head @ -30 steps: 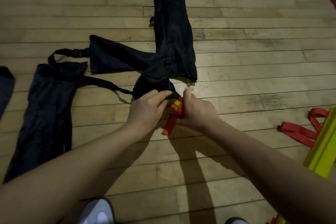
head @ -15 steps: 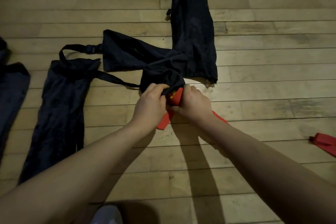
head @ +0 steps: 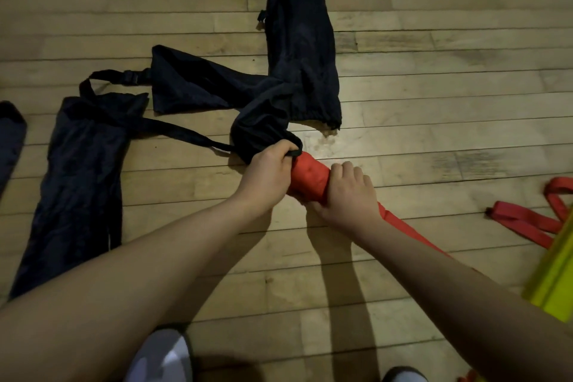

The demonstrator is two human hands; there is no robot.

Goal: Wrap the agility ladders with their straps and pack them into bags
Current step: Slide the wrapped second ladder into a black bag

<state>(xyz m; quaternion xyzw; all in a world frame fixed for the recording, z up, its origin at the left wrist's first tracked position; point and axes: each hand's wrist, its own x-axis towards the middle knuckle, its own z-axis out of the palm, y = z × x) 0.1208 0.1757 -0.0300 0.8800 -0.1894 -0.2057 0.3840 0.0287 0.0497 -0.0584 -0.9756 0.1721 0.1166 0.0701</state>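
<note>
Agility ladder bundle (head: 310,178), wrapped in red, is lying on the wooden floor (head: 434,87) right between the two hands, and that's basically the whole story from the head view, which is the only view there is. Its long axis is running diagonally, from the near right by the right forearm up and away to the left, and its far tip is sitting right at the mouth of the dark bag (head: 263,130).

Left hand (head: 266,174) is gripping the rim of that bag mouth, fingers curled over the black drawstring edge and holding it open just past the tip. Right hand (head: 344,195) is wrapping around the red bundle a bit further back, fingers curled tight over the top. So the right one looks like the pusher and the left one the holder, and I'd guess the next bit is sliding the bundle along its own axis into the opening.

Further out from the left hand, another bag (head: 77,170) is lying flat, and a third one (head: 297,34) is stretching away beyond both hands. Off past the right hand, loose red straps (head: 527,220) and a yellow-green ladder (head: 555,276) are waiting. Whether the tip is already inside the bag, I can't tell.
</note>
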